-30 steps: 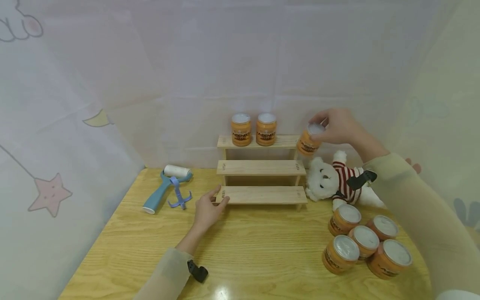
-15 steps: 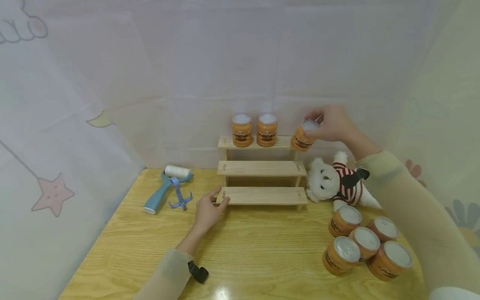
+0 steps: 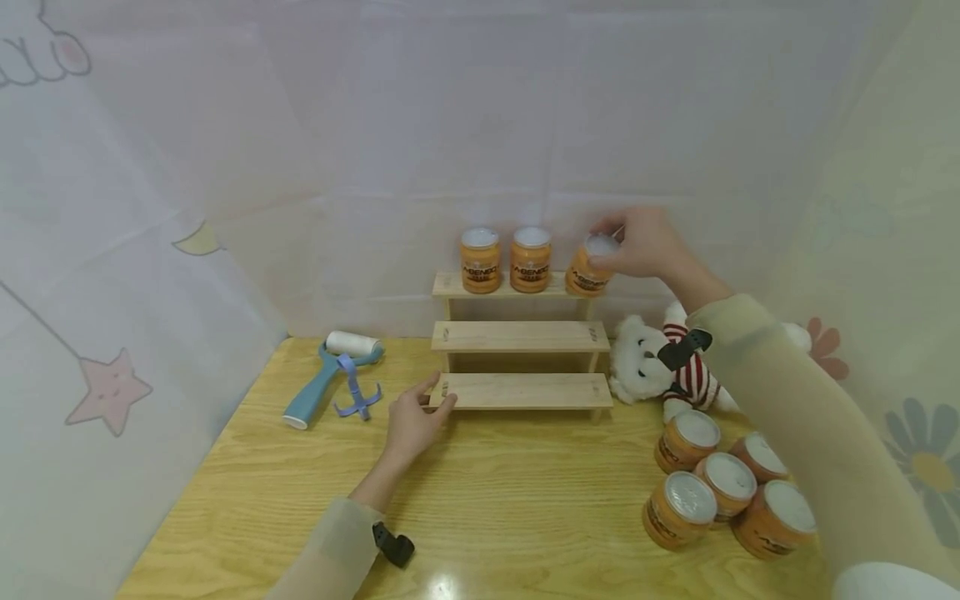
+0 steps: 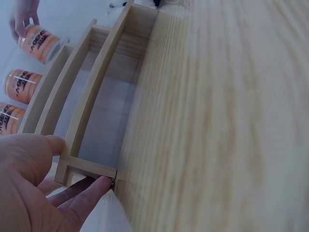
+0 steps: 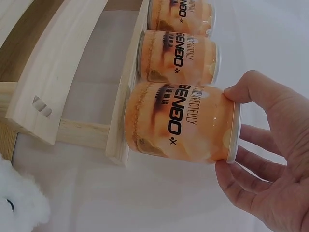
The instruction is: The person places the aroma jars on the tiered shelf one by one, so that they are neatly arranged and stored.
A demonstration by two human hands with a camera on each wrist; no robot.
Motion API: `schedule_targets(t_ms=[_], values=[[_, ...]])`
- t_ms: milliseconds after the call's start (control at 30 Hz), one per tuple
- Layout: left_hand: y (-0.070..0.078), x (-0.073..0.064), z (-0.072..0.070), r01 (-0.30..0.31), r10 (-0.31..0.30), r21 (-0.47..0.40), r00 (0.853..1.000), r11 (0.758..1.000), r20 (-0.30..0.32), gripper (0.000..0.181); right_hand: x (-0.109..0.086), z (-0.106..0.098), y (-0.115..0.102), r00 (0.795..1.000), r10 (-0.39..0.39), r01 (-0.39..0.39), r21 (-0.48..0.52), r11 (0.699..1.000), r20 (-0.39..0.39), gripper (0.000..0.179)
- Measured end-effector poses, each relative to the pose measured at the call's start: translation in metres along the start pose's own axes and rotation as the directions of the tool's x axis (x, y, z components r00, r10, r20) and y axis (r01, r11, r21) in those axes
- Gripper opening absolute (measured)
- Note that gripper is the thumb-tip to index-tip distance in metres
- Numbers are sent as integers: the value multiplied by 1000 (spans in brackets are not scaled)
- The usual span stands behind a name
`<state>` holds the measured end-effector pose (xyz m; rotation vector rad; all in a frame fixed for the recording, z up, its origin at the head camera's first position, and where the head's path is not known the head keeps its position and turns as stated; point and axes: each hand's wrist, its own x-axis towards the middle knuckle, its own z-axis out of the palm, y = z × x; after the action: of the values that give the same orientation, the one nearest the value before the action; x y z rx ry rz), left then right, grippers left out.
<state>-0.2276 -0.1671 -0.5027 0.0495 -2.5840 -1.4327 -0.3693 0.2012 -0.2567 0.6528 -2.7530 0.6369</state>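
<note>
With the right hand (image 3: 647, 242) I pinch the tilted orange can (image 3: 587, 273) at the right end of the top shelf (image 3: 447, 286), beside two upright cans (image 3: 531, 262); the left hand (image 3: 412, 425) grips the bottom shelf (image 3: 525, 391)

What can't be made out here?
Head: part of the stuffed bear, behind the right sleeve.
Head: fine print on the held jar, too small.
Left wrist: the lowest jar, cut off by the left edge.
Right wrist: the topmost jar, cut by the top edge.

an orange can (image 3: 587, 273) tilts at the top right of a three-tier wooden rack (image 3: 517, 336).
</note>
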Motion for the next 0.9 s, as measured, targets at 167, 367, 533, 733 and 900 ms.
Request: schedule_targets(t_ms=[167,367,533,733,900], values=[[-1,-1,-1,-15,15,2,1000,1000,-9,63,5,2,-5,1000,-6,6,27,1000,-8,41],[0,-3,-1,-2,2,0,1000,1000,-4,62,11,6,-7,1000,-5,5,13,1000,-8,42],[2,-4,-1,6,-6,5,1000,1000,-1,62,14,8,-9,1000,2,-2,7,1000,-7,41],[1,-4,1,-3,3,25,1000,1000,-4,62,16,9,-8,1000,31,-31,6,1000,-4,39],[2,-3,2,1,-1,7,1000,1000,-2,61,16,8,-7,999,31,-31,3,1000,-15,37]])
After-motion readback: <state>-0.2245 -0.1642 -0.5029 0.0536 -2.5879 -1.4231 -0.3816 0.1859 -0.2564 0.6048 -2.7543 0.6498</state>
